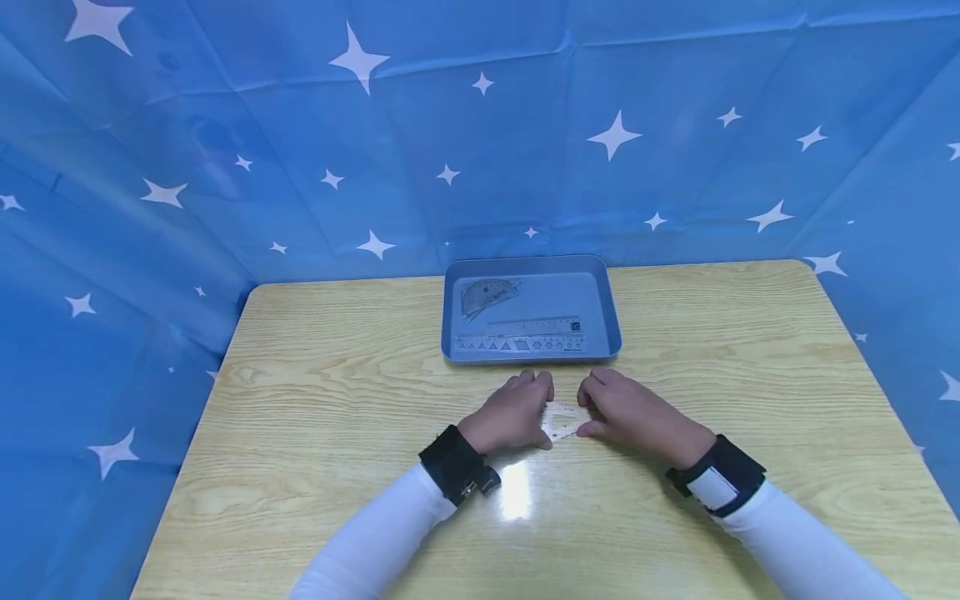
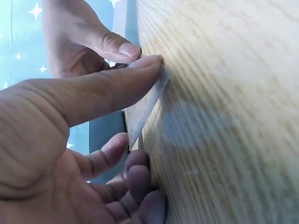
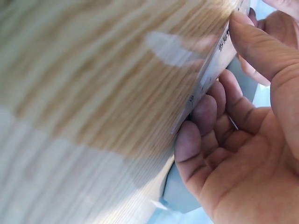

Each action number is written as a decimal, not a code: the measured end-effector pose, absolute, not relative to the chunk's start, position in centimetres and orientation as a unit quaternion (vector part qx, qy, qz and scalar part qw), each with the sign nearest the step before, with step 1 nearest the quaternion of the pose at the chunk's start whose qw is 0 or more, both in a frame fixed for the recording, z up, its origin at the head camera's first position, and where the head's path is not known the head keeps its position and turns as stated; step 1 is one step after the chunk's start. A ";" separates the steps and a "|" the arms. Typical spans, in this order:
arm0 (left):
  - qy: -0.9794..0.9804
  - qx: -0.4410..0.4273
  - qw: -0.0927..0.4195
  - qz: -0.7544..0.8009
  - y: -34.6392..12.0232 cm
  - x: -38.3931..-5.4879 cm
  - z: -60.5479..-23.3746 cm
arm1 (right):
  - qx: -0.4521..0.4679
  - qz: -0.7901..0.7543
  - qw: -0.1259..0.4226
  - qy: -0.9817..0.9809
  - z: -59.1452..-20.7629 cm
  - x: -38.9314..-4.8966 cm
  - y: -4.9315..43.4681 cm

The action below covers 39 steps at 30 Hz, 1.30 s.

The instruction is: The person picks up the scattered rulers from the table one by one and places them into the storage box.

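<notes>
Between the two hands, low over the wooden table just in front of the tray, lies a clear plastic set square (image 1: 562,421) with printed markings and a cut-out middle. My left hand (image 1: 517,411) holds its left side, the thumb (image 2: 117,91) over one edge and the curled fingers at the far edge. On the other side my right hand (image 1: 630,412) grips it between thumb (image 3: 259,49) and bent fingers. The hands hide its ends. In the right wrist view, small black print shows along the set square (image 3: 205,86).
A blue tray (image 1: 617,333) stands behind the hands at the table's back edge. Inside are a clear protractor (image 1: 486,292), a straight ruler (image 1: 532,325) and a shape-template ruler (image 1: 517,344). A blue star-patterned cloth (image 1: 510,167) hangs behind the wooden table (image 1: 337,375).
</notes>
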State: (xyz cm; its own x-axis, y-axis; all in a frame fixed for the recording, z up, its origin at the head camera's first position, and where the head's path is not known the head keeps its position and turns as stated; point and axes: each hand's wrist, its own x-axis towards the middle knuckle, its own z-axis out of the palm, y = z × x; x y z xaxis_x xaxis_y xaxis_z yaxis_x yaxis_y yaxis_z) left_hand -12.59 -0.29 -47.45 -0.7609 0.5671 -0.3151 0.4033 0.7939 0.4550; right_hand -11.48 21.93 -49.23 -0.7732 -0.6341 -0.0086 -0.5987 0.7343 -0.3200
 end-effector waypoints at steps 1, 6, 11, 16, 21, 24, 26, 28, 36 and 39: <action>0.920 0.262 0.226 0.184 -0.3 -12.6 -47.4 | -0.331 -0.154 0.062 0.929 -49.2 -11.5 21.9; 0.919 0.253 0.231 0.197 -0.4 -12.6 -47.5 | -0.327 -0.167 0.074 0.927 -49.0 -11.5 21.8; 0.919 0.246 0.225 0.211 -0.5 -12.3 -47.6 | -0.324 -0.180 0.082 0.925 -48.8 -11.5 21.6; 0.918 0.254 0.206 0.225 -0.8 -11.9 -47.7 | -0.318 -0.184 0.089 0.926 -48.6 -11.5 21.5; 0.911 0.271 0.187 0.246 -0.9 -11.8 -47.6 | -0.317 -0.186 0.088 0.926 -48.4 -11.4 21.4; 0.905 0.281 0.177 0.264 -0.9 -11.7 -47.6 | -0.319 -0.186 0.085 0.925 -48.3 -11.4 21.3; 0.902 0.283 0.169 0.279 -0.9 -11.6 -47.5 | -0.319 -0.186 0.080 0.926 -48.3 -11.4 21.2; 0.897 0.283 0.159 0.298 -0.9 -11.5 -47.5 | -0.317 -0.188 0.077 0.926 -48.3 -11.4 21.1; 0.888 0.272 0.123 0.351 -1.6 -11.6 -47.3 | -0.310 -0.215 0.082 0.923 -48.3 -11.4 20.9; 0.885 0.264 0.112 0.367 -2.2 -11.7 -47.1 | -0.314 -0.218 0.075 0.921 -47.8 -11.4 20.9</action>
State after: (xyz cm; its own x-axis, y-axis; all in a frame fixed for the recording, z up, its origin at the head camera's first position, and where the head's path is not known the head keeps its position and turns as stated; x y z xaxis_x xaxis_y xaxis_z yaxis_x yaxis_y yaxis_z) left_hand -11.67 -2.15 -47.11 -0.8354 0.5497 -0.0050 0.3849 0.5913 0.7087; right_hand -11.44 20.87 -47.75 -0.7914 -0.6114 -0.0014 -0.5456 0.7072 -0.4496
